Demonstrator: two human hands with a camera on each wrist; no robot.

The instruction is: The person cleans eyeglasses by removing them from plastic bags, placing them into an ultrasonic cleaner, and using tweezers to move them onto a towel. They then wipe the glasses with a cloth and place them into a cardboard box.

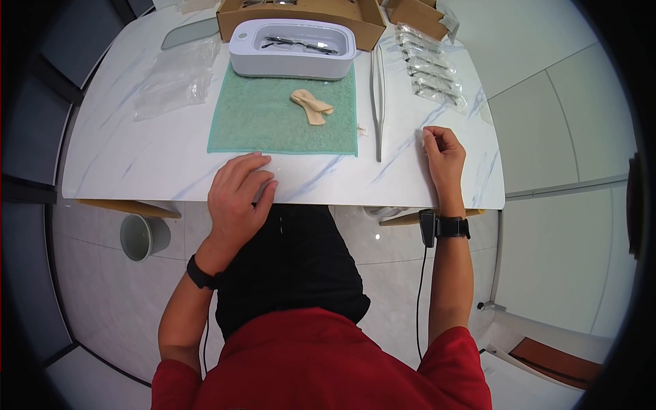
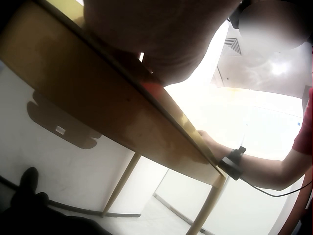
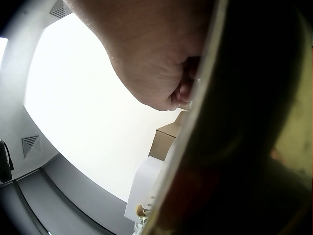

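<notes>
My left hand rests at the table's front edge with loosely bent fingers, just below a green cloth. To the right, my right hand lies on the table with its fingers loosely curled and nothing visible in them. Crumpled beige finger cots lie on the cloth. A white ultrasonic cleaner stands over the cloth's back edge, with dark-framed glasses in its basin. Silver tweezers lie between the cloth and my right hand. The wrist views show my left hand and right hand at the table edge.
Clear plastic bags and a grey-green flat piece lie at the left. Several wrapped packets lie at the back right. A cardboard box stands behind the cleaner. On the floor is a bin.
</notes>
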